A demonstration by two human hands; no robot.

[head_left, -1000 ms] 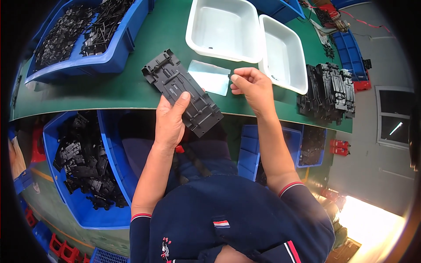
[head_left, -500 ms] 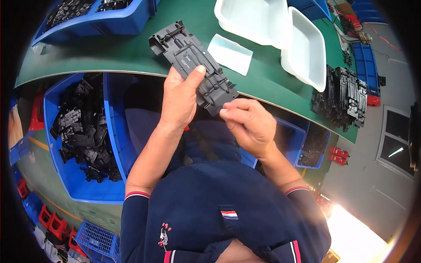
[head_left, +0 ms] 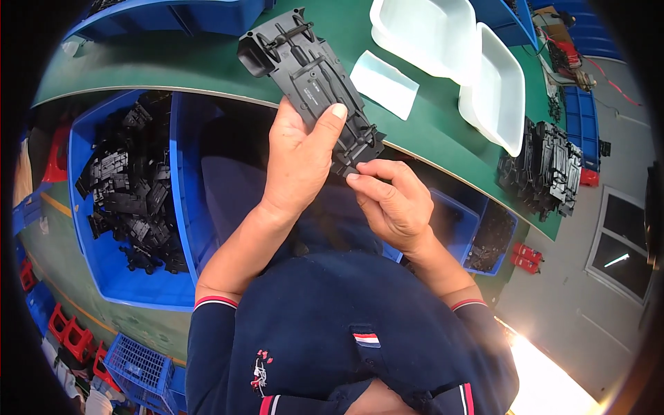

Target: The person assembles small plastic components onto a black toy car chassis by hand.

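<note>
A long black moulded plastic part (head_left: 315, 79) with ribs and raised bars is held up at a slant over the table's near edge. My left hand (head_left: 304, 149) is closed round its left side, thumb pressed on the upper face. At its lower end my right hand (head_left: 394, 197) is closed, thumb and forefinger pinched at the part's edge; whether a small piece sits between the fingertips I cannot make out. The part's underside and my left fingers behind it are hidden.
On the green table (head_left: 173, 69) lie a pale sheet (head_left: 385, 84), two white trays (head_left: 492, 90) and a stack of black parts (head_left: 543, 166). A blue bin (head_left: 131, 290) of black parts stands lower left. Another blue bin (head_left: 173, 15) sits at the far left.
The view has shifted a little. The black part now appears larger and slightly steeper, and my right fingertips have come in closer against its lower end. My left hand keeps its hold.
</note>
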